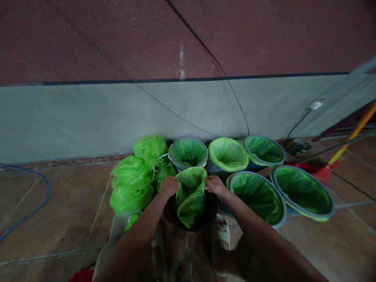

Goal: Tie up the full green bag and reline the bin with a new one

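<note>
A green plastic bag [192, 203] hangs with its mouth spread between my two hands, partly inside a dark bin [213, 211] in front of my feet. My left hand [169, 187] pinches the left side of its rim. On the opposite side, my right hand [216, 185] grips the rim with closed fingers. A whitish drawstring shows along the near edge of the bag. The bottom of the bag and most of the bin's inside are hidden.
Bins lined with green bags stand behind, like this grey-rimmed bin [173, 145], and to the right, like this one [283, 211]. Tied green bags [132, 171] pile up at left beside a pale container [116, 225]. A yellow-handled broom [340, 152] and a blue hose [47, 192] flank the area.
</note>
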The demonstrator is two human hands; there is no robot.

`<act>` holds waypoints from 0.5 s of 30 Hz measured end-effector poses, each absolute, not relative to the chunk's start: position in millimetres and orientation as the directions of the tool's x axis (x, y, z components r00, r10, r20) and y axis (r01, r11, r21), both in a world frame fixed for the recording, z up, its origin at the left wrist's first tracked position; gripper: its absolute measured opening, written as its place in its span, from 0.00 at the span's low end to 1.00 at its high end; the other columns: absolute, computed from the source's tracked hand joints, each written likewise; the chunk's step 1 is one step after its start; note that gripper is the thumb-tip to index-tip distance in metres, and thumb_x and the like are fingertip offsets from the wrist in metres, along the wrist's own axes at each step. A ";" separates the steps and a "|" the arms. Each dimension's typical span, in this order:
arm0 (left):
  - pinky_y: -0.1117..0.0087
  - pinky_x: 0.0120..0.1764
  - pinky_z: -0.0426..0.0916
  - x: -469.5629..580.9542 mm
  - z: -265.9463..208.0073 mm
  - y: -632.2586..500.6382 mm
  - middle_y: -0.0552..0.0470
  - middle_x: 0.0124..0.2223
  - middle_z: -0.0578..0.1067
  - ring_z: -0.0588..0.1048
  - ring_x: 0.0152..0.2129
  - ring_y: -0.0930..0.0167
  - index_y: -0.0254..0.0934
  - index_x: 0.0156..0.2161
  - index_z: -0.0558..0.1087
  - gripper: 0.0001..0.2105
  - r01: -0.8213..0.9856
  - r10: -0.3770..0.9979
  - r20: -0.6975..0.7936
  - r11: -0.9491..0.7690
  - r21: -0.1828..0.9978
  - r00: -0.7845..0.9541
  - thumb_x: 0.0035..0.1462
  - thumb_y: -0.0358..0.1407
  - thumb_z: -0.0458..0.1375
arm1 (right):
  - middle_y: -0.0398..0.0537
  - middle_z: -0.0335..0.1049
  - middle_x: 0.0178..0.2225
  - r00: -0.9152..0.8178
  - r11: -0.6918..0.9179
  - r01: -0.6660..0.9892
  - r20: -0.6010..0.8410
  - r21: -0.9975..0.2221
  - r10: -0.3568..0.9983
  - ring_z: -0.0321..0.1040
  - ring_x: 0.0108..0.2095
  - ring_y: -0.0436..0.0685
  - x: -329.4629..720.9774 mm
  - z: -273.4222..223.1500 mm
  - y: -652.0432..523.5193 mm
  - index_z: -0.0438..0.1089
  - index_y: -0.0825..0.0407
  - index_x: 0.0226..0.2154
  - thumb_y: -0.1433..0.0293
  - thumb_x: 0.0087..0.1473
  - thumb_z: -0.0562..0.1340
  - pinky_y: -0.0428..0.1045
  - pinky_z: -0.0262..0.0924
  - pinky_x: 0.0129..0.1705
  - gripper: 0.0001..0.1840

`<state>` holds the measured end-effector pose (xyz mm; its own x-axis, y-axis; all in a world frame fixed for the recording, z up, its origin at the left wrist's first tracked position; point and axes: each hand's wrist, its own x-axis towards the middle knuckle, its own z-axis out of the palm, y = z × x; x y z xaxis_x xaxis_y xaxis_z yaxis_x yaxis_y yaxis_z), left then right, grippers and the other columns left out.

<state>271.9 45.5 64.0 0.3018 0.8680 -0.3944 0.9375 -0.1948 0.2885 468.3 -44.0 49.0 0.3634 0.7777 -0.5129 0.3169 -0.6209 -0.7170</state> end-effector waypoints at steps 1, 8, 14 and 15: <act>0.65 0.46 0.68 272.2 64.0 47.1 0.36 0.46 0.77 0.75 0.47 0.58 0.30 0.42 0.76 0.21 0.942 0.870 -0.399 -0.182 0.283 0.288 0.64 0.41 0.44 | 0.50 0.73 0.30 0.367 -0.641 0.178 -0.554 -0.746 0.747 0.71 0.28 0.50 467.9 49.4 -44.1 0.69 0.56 0.34 0.64 0.60 0.53 0.43 0.61 0.29 0.14; 0.69 0.40 0.69 269.8 49.2 49.3 0.41 0.42 0.79 0.77 0.41 0.63 0.31 0.45 0.74 0.22 0.864 0.868 -0.434 0.010 0.503 0.242 0.60 0.48 0.50 | 0.50 0.72 0.33 0.380 -0.648 0.001 -0.599 -0.762 0.705 0.68 0.28 0.48 465.4 50.3 -45.9 0.66 0.55 0.39 0.60 0.59 0.57 0.42 0.63 0.27 0.15; 0.69 0.42 0.70 265.9 42.0 31.9 0.51 0.42 0.80 0.77 0.39 0.66 0.35 0.46 0.76 0.17 0.687 0.618 -0.457 -0.191 0.701 0.639 0.47 0.34 0.63 | 0.46 0.71 0.27 0.251 -0.667 0.165 -0.624 -0.726 0.740 0.66 0.25 0.48 458.2 42.2 -53.5 0.69 0.55 0.35 0.60 0.56 0.60 0.42 0.59 0.24 0.14; 0.69 0.42 0.70 265.9 43.1 29.4 0.51 0.40 0.80 0.77 0.38 0.65 0.36 0.43 0.78 0.15 0.702 0.594 -0.468 -0.248 0.667 0.654 0.46 0.33 0.63 | 0.45 0.70 0.25 0.231 -0.665 0.203 -0.624 -0.719 0.746 0.65 0.23 0.48 457.3 39.2 -54.2 0.70 0.55 0.33 0.61 0.55 0.61 0.42 0.58 0.23 0.13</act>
<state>265.9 29.4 43.1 0.6543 0.5937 -0.4684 0.7024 -0.2477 0.6673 457.3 -54.2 39.2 0.2313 0.7461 -0.6243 0.2029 -0.6646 -0.7191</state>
